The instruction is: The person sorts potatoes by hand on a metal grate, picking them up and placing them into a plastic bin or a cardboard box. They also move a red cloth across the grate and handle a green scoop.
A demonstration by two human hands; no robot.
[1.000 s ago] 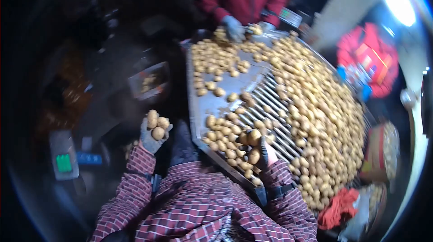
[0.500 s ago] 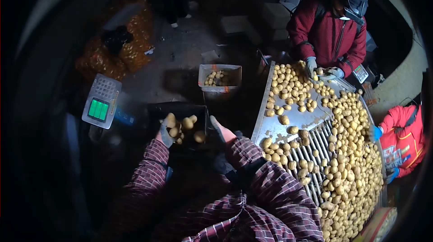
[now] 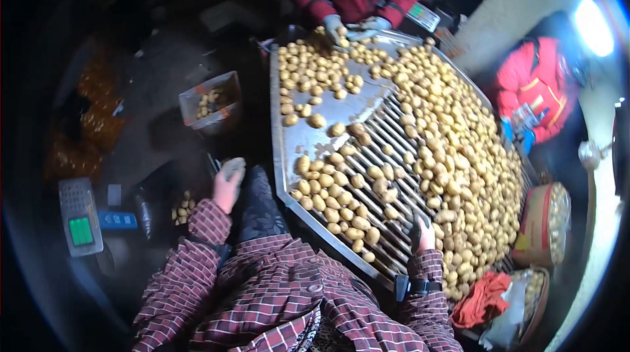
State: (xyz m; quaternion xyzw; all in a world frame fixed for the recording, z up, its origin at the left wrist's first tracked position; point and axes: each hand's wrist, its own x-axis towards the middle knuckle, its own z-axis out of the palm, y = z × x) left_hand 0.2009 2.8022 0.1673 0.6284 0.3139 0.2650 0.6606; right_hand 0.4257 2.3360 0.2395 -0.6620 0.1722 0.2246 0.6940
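Observation:
My left hand (image 3: 229, 185), in a grey glove, is raised beside the right edge of a dark box (image 3: 209, 160). Its fingers look loosely extended, and I see nothing held in them. Several potatoes (image 3: 184, 208) lie low in that box. Over the slatted metal rack (image 3: 377, 152), my right hand (image 3: 422, 231) is at the near side of the big potato pile (image 3: 469, 188). Its gloved fingers are apart and point away from me, next to the potatoes; no potato shows in its grasp. A smaller group of potatoes (image 3: 331, 198) sits at the table's left edge.
Across the metal table (image 3: 308, 132), a co-worker's gloved hands (image 3: 354, 28) handle potatoes. Another person in red (image 3: 535, 93) stands at right. A white bin (image 3: 227, 84) with potatoes, a scale (image 3: 81, 217), a carton (image 3: 539, 224) and a red cloth (image 3: 482, 299) are around.
My view has swung right toward the table. The potatoes at my left hand have dropped from it. My right hand has moved from beside the dark box to the rack.

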